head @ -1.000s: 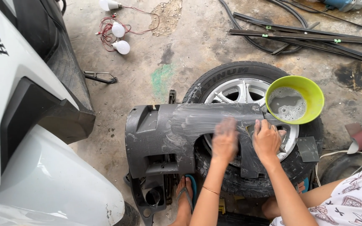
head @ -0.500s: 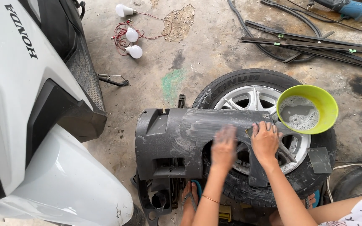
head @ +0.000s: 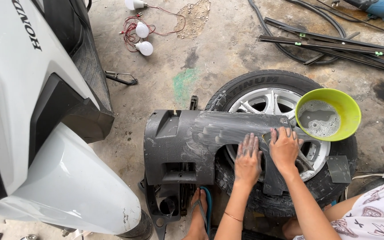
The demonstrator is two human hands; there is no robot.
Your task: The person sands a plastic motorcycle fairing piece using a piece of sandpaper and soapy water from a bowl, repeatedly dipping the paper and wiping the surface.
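From the head view I see my left hand (head: 247, 161) lying flat, fingers spread and holding nothing, on the dark grey plastic panel (head: 187, 144) that rests across the tyre (head: 263, 82) on the concrete floor (head: 227, 49). My right hand (head: 284, 149) presses a small piece of sandpaper (head: 266, 138) under its fingers against the panel's wet, scuffed surface. Compared with half a second ago, the left hand is no longer blurred with motion. A green bowl (head: 350, 111) of soapy water sits on the wheel just beside the right hand.
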